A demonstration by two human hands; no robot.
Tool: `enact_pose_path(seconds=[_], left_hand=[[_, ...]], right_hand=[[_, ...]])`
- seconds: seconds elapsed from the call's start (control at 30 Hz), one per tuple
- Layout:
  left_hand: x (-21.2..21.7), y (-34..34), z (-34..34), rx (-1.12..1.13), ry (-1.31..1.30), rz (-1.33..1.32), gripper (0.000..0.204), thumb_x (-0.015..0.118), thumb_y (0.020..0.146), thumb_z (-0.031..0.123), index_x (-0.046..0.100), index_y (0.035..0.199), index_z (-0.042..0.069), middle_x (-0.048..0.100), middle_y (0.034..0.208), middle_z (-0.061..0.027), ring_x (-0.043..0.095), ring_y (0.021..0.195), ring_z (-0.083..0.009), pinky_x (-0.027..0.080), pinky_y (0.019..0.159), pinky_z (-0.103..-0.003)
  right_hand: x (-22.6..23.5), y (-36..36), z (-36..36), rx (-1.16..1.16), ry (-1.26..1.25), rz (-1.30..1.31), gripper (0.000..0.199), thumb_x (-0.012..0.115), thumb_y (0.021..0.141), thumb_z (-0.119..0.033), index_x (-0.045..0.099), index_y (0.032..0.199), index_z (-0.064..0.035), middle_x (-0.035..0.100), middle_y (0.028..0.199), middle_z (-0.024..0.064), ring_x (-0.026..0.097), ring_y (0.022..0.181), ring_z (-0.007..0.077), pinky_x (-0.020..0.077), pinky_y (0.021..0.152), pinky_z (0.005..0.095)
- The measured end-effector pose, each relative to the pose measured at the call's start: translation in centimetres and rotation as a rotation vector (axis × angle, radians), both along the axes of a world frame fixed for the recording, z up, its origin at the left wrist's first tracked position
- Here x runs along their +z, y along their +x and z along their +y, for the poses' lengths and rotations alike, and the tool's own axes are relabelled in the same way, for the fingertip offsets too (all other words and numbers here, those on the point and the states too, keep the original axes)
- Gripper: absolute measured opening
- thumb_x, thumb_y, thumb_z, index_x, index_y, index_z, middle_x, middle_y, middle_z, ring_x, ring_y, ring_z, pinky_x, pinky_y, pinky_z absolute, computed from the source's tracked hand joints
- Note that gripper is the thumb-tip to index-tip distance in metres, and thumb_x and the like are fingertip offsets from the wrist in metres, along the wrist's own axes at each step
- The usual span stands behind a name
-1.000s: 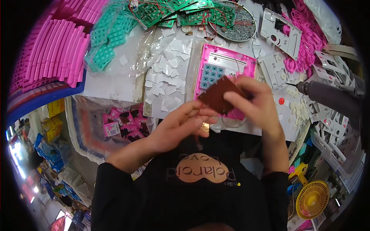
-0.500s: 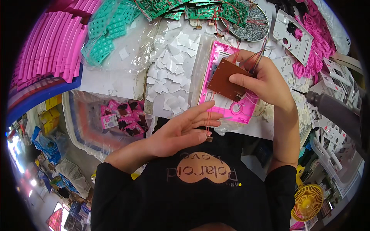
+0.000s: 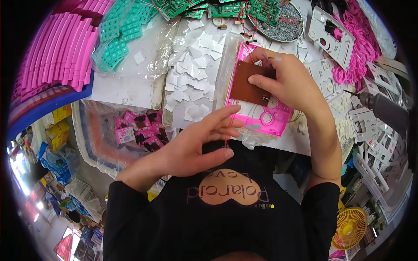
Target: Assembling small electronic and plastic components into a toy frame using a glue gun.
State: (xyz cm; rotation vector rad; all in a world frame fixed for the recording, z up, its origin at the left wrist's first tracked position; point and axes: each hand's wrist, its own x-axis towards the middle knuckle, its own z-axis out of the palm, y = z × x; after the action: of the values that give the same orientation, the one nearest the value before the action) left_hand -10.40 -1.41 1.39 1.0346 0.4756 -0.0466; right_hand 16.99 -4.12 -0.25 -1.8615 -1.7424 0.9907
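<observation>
My right hand pinches a brown circuit board, thumb on its face and fingers round its far edge. Under the board lies a pink plastic casing with a white inner area, and the board covers much of it. Thin red wires run from the board's near side down past my left hand. That hand is open at the casing's near left corner, fingers stretched out and thumb apart. Whether its fingers touch the wires I cannot tell. Other wires show by my right fingers.
White paper squares lie left of the casing. Green circuit boards and a round tray of screws are at the back. A power screwdriver juts in from the right. Pink parts are stacked far left.
My right hand has moved left and turned the board, which now lies squarer over the pink casing. My left hand has shifted slightly left, its fingers still stretched out.
</observation>
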Motion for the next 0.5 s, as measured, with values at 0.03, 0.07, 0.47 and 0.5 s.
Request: enact_pose_path(seconds=[0.03,0.07,0.47,0.5], left_hand=[[0.0,0.0,0.2,-0.019,0.111,0.012,0.083,0.063,0.092,-0.001,0.020,0.162,0.005,0.049,0.150,-0.0165,0.054,0.132,-0.0233,0.041,0.112,-0.036],[-0.1,0.1,0.6,-0.041,0.223,0.023,0.084,0.065,0.091,0.000,0.021,0.162,0.006,0.053,0.145,-0.0161,0.057,0.127,-0.0226,0.043,0.110,-0.035],[-0.9,4.2,3.4,-0.310,1.615,-0.128,0.064,0.081,0.076,0.036,0.063,0.125,0.000,0.052,0.147,-0.0150,0.052,0.134,-0.0288,0.039,0.109,-0.050],[-1.2,4.0,3.4,-0.325,1.635,-0.134,0.063,0.080,0.077,0.036,0.063,0.125,0.000,0.052,0.147,-0.0151,0.052,0.134,-0.0286,0.039,0.108,-0.049]], right_hand=[[0.0,-0.1,0.1,-0.004,-0.014,0.000,0.037,0.076,0.084,-0.018,0.066,0.117,-0.0032,0.072,0.085,0.0182,0.067,0.079,0.0313,0.0531,0.071,0.0410],[0.0,-0.1,0.2,-0.012,-0.027,0.000,0.040,0.076,0.083,-0.021,0.067,0.118,-0.0033,0.072,0.087,0.0211,0.069,0.085,0.0404,0.0541,0.075,0.0466],[1.2,-1.5,-0.1,-0.014,0.078,-0.453,0.060,0.083,0.078,-0.028,0.055,0.126,-0.0032,0.072,0.085,0.0188,0.070,0.088,0.0398,0.0556,0.077,0.0485],[1.6,-1.5,-0.3,-0.067,0.048,-0.463,0.064,0.084,0.078,-0.028,0.054,0.129,-0.0022,0.072,0.087,0.0195,0.071,0.089,0.0398,0.0554,0.076,0.0465]])
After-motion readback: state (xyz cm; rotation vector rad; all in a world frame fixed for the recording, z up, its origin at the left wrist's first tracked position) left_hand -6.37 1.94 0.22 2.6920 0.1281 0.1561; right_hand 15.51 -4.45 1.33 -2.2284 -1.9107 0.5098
